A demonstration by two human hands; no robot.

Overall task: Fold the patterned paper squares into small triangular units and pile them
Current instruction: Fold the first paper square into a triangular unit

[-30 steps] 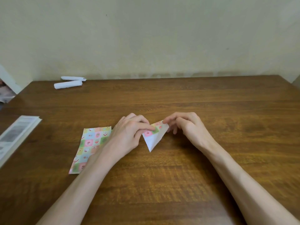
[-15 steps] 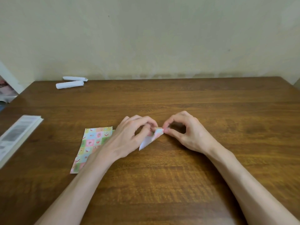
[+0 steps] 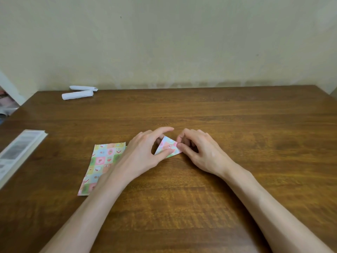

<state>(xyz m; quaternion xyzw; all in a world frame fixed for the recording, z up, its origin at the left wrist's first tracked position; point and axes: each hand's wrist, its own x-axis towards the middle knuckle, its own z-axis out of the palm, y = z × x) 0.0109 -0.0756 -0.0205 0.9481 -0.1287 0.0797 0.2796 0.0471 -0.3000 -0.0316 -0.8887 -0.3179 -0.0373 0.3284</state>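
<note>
A small folded triangle of patterned paper (image 3: 168, 146) lies on the wooden table (image 3: 237, 125) between my hands, pattern side up. My left hand (image 3: 144, 154) pinches its left side, thumb on the lower edge and forefinger arched over the top. My right hand (image 3: 198, 150) pinches the triangle's right corner with thumb and curled fingers. A stack of flat patterned paper (image 3: 102, 163) lies to the left, partly under my left forearm.
Two white rolled papers (image 3: 78, 93) lie at the table's back left. A book or booklet (image 3: 16, 152) sits at the left edge. A pale wall rises behind the table.
The paper showed its white underside a second ago. Now it is folded into a smaller triangle with the pattern up. Both hands have closed in around it.
</note>
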